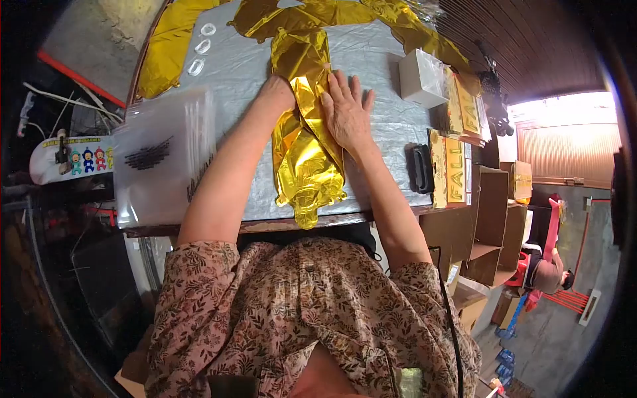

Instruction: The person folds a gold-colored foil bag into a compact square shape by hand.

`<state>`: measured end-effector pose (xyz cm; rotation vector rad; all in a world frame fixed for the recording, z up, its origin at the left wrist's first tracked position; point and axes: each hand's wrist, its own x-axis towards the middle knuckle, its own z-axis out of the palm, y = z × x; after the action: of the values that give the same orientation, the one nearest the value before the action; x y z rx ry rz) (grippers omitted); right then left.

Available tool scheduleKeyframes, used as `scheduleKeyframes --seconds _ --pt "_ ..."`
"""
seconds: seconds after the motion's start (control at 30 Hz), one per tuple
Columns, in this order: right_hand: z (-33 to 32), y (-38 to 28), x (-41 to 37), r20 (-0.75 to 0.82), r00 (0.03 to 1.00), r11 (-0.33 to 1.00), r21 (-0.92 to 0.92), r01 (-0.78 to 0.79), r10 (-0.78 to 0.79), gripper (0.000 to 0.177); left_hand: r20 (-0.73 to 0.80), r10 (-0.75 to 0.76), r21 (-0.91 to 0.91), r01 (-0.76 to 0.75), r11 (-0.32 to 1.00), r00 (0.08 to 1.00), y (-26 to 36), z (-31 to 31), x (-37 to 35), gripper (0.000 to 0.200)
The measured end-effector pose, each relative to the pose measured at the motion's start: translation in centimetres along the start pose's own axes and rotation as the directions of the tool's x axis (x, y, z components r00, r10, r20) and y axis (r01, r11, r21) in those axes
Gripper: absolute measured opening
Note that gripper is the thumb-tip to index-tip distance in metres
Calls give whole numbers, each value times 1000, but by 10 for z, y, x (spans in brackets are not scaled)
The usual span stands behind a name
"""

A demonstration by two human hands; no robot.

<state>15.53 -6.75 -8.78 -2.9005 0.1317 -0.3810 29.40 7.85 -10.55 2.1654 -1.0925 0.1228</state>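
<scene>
A shiny gold foil balloon (pixel 310 166), flat and creased, lies lengthwise on the grey-covered table in front of me. Its near end, with a small tab, reaches the table's front edge, and its upper part is folded over. My left hand (pixel 279 94) is at the balloon's left side, its fingers hidden by the foil. On the other side my right hand (pixel 348 114) lies flat with fingers spread, its thumb side against the foil's right edge. More gold foil balloons (pixel 292 23) are spread along the far edge.
Clear plastic sleeves (pixel 162 156) are stacked at the left, below several small white coils (pixel 203 46). To the right are a white box (pixel 421 78), packages marked FALL (pixel 455 169) and a black object (pixel 422 169). Cardboard boxes (pixel 488 219) stand beyond, with another person (pixel 547 272) farther off.
</scene>
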Motion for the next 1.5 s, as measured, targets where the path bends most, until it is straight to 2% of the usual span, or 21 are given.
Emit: scheduleKeyframes --seconds 0.07,0.17,0.23,0.47,0.57,0.67,0.73,0.77,0.83,0.9,0.97,1.03,1.1,1.17,1.23,1.27,1.3,1.33,1.4,1.43,1.5 --pt "3 -1 0 -39 999 1000 -3 18 -18 59 17 -72 -102 73 992 997 4 -5 2 54" --pt "4 -1 0 -52 998 999 -34 21 -23 58 2 -59 -87 58 994 998 9 -9 -1 52" --pt "2 -2 1 -25 1000 998 -57 4 -5 59 -24 99 82 -97 992 995 2 -4 -3 50" --pt "6 -3 3 -17 1000 995 -96 7 -9 60 -55 62 -9 -62 998 997 -2 -1 -3 50" --pt "8 -9 2 -35 999 995 -99 0 -4 62 -3 31 75 -30 997 1000 1 -6 -4 52" --pt "11 -9 3 -53 998 992 -128 9 -16 64 -34 116 66 -114 991 993 -13 -2 5 54" --pt "14 -8 1 -51 999 991 -135 7 -14 65 89 -41 -41 44 998 995 -5 -16 11 54" --pt "13 -10 3 -46 999 993 -121 5 -10 66 65 -23 -117 30 993 998 1 -27 13 50" --pt "12 -10 1 -29 1000 994 -108 -11 8 67 292 -171 -92 205 974 941 -2 -50 33 42" --pt "14 -13 0 -79 997 995 -101 -4 -4 69 279 -172 -82 202 976 945 -62 -44 47 37" --pt "16 -12 -1 -100 995 995 -104 -3 -8 70 250 -168 -61 188 980 954 -82 -43 54 33" --pt "13 -14 -1 -88 996 996 -89 -6 -2 71 280 -285 -512 394 763 917 -85 -46 61 30" --pt "9 -16 -2 -91 996 996 -84 -2 -5 71 169 -336 -551 372 747 927 -84 -54 73 24" --pt "8 -17 -1 -86 996 997 -78 -2 -4 71 -134 -229 -138 211 968 964 -66 -71 81 26" --pt "7 -17 -3 -95 995 997 -79 4 -11 70 -113 -185 -135 170 976 976 -49 -79 90 27" --pt "8 -18 -4 -88 996 997 -71 5 -11 70 -109 69 -271 -97 958 992 -41 -81 92 27" --pt "8 -18 -3 -84 996 997 -73 6 -12 70 -142 318 -394 -348 850 937 -32 -84 96 27" --pt "7 -16 -2 -83 996 997 -77 7 -13 71 -140 315 -390 -345 854 939 -21 -87 103 27" --pt "7 -16 -2 -81 997 997 -76 6 -12 71 286 200 -64 -190 980 937 -1 -88 118 26" --pt "7 -16 -2 -81 997 997 -78 4 -10 71 286 195 -58 -186 981 938 -1 -81 125 26" --pt "7 -16 -3 -82 997 997 -80 2 -8 71 464 245 -78 -236 969 851 -1 -68 134 26"
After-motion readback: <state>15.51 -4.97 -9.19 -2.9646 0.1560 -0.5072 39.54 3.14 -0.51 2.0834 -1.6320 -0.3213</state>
